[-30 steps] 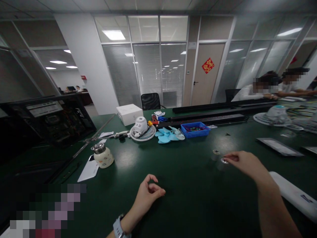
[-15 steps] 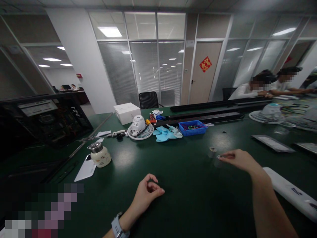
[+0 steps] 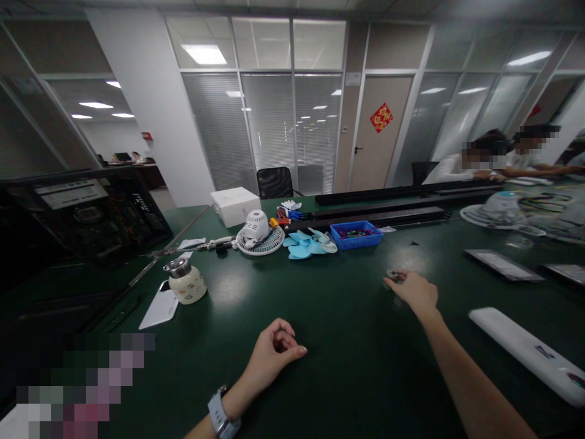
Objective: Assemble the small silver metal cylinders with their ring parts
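My left hand (image 3: pixel 275 350) rests on the dark green table (image 3: pixel 347 341) near its front, fingers curled loosely with nothing visible in them; a watch sits on the wrist. My right hand (image 3: pixel 412 289) reaches out to the right of centre, its fingertips closed on a small round metal part (image 3: pixel 393 274) lying on the table. Farther back lie a white fan guard with motor (image 3: pixel 258 235), light blue fan blades (image 3: pixel 309 245) and a blue tray (image 3: pixel 356 234) of small parts.
A cream jar with a metal lid (image 3: pixel 184 283) stands at left on white paper. An open black computer case (image 3: pixel 86 213) fills the left edge. A white box (image 3: pixel 234 206), long black rails (image 3: pixel 379 213) and a white flat bar (image 3: pixel 525 352) lie around. Two people sit far right.
My right hand has moved left and farther out, from one small round part to another. My left hand has stayed in place, still curled.
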Demonstrator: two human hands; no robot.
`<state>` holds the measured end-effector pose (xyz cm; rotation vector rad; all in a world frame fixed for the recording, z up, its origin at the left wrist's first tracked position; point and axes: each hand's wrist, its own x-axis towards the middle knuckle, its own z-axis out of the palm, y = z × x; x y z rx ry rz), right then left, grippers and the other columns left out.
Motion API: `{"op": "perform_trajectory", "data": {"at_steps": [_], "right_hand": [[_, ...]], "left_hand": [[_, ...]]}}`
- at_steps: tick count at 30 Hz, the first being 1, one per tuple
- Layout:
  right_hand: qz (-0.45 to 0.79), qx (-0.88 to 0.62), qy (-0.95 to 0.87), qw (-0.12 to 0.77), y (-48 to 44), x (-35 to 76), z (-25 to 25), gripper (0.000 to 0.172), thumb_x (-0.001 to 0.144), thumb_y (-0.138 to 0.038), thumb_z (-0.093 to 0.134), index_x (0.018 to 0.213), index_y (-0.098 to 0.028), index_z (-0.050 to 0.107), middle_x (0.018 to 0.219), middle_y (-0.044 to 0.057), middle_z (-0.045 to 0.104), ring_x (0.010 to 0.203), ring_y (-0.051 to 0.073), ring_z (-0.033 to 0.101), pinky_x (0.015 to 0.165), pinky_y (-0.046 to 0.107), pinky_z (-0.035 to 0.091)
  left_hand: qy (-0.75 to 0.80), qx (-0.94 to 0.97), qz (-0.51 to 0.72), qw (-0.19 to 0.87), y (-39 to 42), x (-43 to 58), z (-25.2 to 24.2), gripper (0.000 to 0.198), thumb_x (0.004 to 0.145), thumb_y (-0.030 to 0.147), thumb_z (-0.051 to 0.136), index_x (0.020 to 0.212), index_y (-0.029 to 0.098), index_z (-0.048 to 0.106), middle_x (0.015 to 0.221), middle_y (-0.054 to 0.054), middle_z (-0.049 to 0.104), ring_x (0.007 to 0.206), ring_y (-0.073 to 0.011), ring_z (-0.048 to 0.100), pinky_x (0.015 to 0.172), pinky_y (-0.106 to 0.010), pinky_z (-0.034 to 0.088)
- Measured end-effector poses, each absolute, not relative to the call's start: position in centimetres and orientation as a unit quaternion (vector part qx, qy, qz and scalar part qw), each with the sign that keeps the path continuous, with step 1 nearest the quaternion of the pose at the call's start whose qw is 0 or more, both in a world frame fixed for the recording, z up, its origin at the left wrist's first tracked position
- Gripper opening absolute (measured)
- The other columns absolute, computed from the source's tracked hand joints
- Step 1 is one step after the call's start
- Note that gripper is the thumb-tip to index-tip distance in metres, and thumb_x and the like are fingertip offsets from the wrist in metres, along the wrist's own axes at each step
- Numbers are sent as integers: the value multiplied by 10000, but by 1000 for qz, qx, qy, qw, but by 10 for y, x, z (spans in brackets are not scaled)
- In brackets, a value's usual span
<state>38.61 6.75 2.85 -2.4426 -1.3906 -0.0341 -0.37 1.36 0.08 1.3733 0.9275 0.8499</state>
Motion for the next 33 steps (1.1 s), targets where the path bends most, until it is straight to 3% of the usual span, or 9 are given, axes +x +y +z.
{"op": "perform_trajectory", "data": {"at_steps": [6, 10, 12, 14, 17, 20, 27, 33], "right_hand": [[-26, -850, -477, 224, 61, 380, 42, 470, 734, -529, 591, 1034, -186, 706, 898, 137, 736, 915, 341, 667, 819, 475, 454], [-42, -755, -515, 404, 55, 352, 58, 478, 740, -477, 620, 1115, -183, 660, 1071, 138, 695, 1067, 333, 601, 944, 501, 404], [80, -666, -542, 507, 53, 324, 57, 538, 723, -491, 654, 1164, -185, 627, 1147, 131, 665, 1103, 304, 587, 974, 473, 410], [306, -558, -541, 550, 49, 287, 48, 584, 707, -500, 691, 1194, -191, 600, 1165, 118, 654, 1094, 273, 599, 979, 450, 430], [620, -395, -465, 494, 38, 232, 29, 574, 712, -452, 730, 1212, -213, 582, 1133, 91, 651, 1055, 247, 628, 969, 449, 451], [751, -320, -381, 433, 26, 198, 16, 522, 761, -385, 718, 1236, -236, 563, 1096, 66, 641, 1000, 211, 650, 940, 435, 467], [783, -301, -362, 406, 13, 184, 14, 467, 814, -428, 666, 1203, -208, 528, 1025, 77, 663, 809, 163, 674, 711, 293, 499], [779, -304, -393, 382, 7, 178, 10, 419, 811, -468, 658, 1101, -186, 548, 929, 53, 674, 701, 129, 660, 625, 244, 462]], "left_hand": [[399, 598, 364, 592, 13, -4, 0, 402, 675, 325, 803, 884, 157, 505, 701, 18, 644, 612, -89, 567, 586, -206, 411], [399, 595, 372, 590, 14, -5, 1, 391, 688, 342, 792, 894, 158, 515, 710, 14, 642, 625, -98, 569, 589, -211, 411], [400, 591, 381, 587, 15, -5, 1, 386, 696, 352, 784, 897, 161, 515, 716, 12, 639, 629, -101, 569, 589, -213, 408], [404, 592, 390, 578, 15, -5, 1, 395, 695, 356, 785, 909, 165, 514, 732, 8, 638, 640, -105, 569, 591, -216, 406], [408, 596, 411, 556, 17, -5, 0, 405, 713, 378, 766, 964, 170, 526, 796, -12, 646, 683, -119, 581, 622, -231, 423], [413, 595, 442, 529, 19, -5, -1, 401, 769, 419, 704, 1051, 172, 560, 877, -35, 649, 761, -141, 596, 701, -257, 451], [400, 610, 428, 534, 20, -6, 8, 405, 858, 455, 582, 1151, 183, 642, 1037, -80, 683, 952, -206, 619, 873, -311, 460], [394, 612, 417, 545, 19, -6, 11, 387, 828, 477, 615, 1029, 164, 722, 861, -60, 692, 766, -164, 605, 754, -265, 474]]}}
